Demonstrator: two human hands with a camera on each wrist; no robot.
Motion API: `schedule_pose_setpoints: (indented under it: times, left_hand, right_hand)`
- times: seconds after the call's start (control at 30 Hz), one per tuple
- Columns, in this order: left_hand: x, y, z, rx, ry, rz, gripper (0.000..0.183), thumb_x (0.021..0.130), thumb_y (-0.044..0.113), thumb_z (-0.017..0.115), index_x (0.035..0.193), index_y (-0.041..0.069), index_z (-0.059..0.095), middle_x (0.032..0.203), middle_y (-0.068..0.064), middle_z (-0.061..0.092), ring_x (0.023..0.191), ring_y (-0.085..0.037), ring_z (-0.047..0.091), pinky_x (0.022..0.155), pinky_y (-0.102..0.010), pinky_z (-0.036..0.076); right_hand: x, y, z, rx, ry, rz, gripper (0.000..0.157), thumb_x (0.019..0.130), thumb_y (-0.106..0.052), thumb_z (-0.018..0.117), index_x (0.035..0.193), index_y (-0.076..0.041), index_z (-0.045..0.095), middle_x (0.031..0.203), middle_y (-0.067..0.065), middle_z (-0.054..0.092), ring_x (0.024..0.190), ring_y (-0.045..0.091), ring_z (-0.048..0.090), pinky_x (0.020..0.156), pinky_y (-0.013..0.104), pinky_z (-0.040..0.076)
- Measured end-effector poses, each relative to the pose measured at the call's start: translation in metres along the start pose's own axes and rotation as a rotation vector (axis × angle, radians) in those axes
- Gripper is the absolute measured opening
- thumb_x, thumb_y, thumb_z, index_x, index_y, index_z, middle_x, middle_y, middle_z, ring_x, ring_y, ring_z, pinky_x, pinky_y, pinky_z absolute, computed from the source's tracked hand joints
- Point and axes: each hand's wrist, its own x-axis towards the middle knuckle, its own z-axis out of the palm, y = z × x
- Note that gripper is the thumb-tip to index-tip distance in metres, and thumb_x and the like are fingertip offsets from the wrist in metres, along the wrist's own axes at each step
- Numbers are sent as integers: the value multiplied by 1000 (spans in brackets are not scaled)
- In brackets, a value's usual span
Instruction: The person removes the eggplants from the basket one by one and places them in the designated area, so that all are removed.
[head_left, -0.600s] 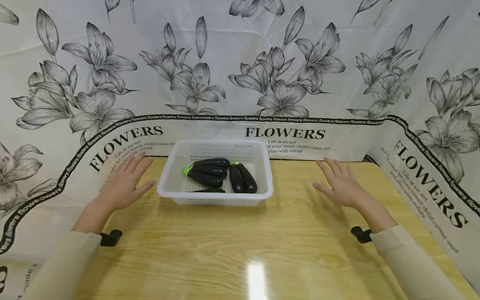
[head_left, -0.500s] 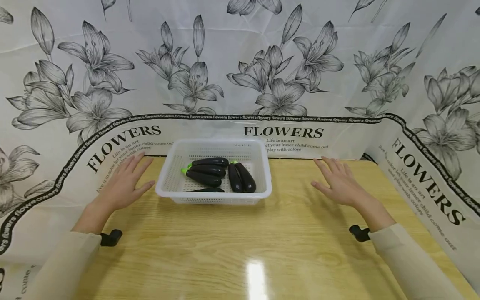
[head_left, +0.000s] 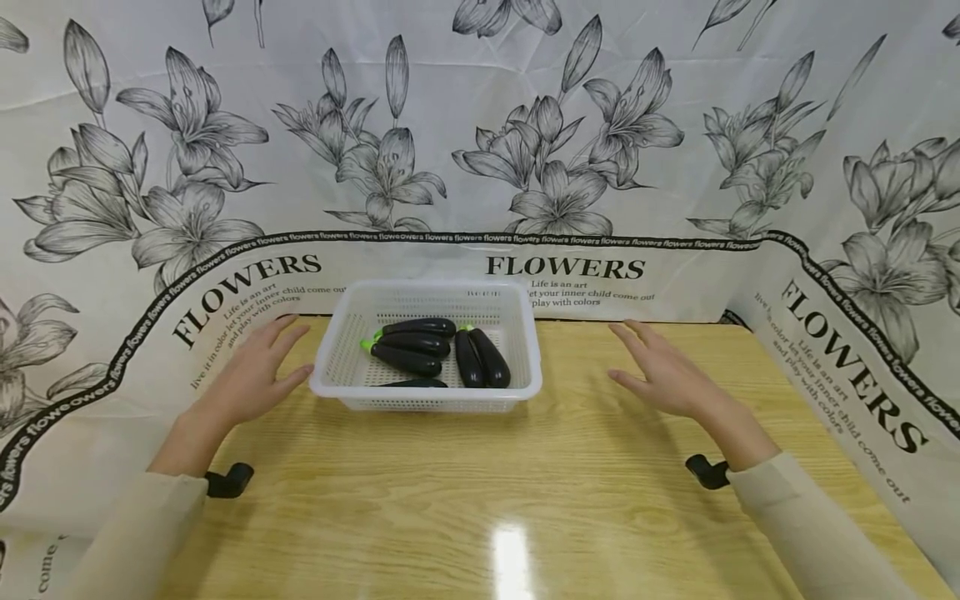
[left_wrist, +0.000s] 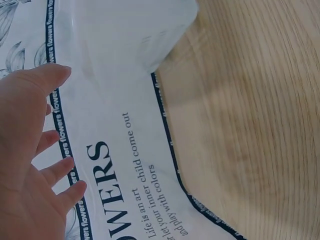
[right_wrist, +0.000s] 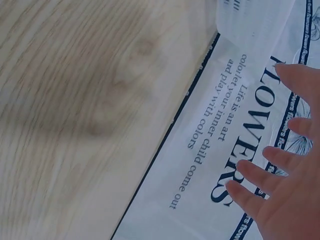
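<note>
A white perforated plastic basket (head_left: 427, 395) stands on the wooden table near its back edge. Several dark purple eggplants (head_left: 406, 359) with green stems lie inside; one at the front is partly hidden by the basket's rim. My left hand (head_left: 251, 371) hovers just left of the basket, fingers spread, holding nothing. To the basket's right, with a gap between, hangs my right hand (head_left: 667, 375), its fingers extended and nothing in them. In the left wrist view the basket's corner (left_wrist: 170, 35) shows beyond the thumb. The right wrist view catches another basket corner (right_wrist: 250, 20) at the top.
A white cloth (head_left: 405, 167) printed with flowers and lettering hangs behind the table (head_left: 450, 492) and along both sides. Bare wood extends in front of the basket. A black wrist mount (head_left: 231, 481) sticks out by the left sleeve, another mount (head_left: 707, 472) by the right.
My right hand has moved left, closer to the basket. My left hand has shifted slightly right. The basket and eggplants stay in place; the head view has shifted a little.
</note>
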Motion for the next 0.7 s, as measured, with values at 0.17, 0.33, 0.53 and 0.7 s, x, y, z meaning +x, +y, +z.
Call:
schedule_pose_setpoints:
  times: [0.17,0.33,0.53,0.7]
  left_hand:
    - [1,7,-1,-54,-33,-32,66,99,26,68,153,0,41,158,-28,33,139,-54,37,109,-73,31]
    - [0,16,1,-123,-113,-107,70,103,31,63,157,-1,34,162,-28,27,144,-54,30,110,-72,30]
    - [0,24,10,-151,-138,-153,77,104,39,59,160,-3,26,164,-28,22,146,-53,26,112,-70,29]
    - [2,27,23,-161,-127,-170,82,104,44,58,160,-4,23,164,-29,21,147,-53,25,114,-69,27]
  right_hand:
    - [7,-12,2,65,-6,-10,72,106,-35,58,161,-2,25,163,28,21,144,52,32,108,68,36]
    - [16,-28,3,114,2,-26,66,106,-28,59,157,4,32,160,29,26,143,51,33,111,67,34]
    - [28,-47,7,170,46,-72,63,104,-23,61,154,6,36,153,28,39,130,46,51,103,60,46]
    - [39,-62,12,211,69,-106,60,103,-21,63,151,6,41,146,25,48,115,38,60,95,54,53]
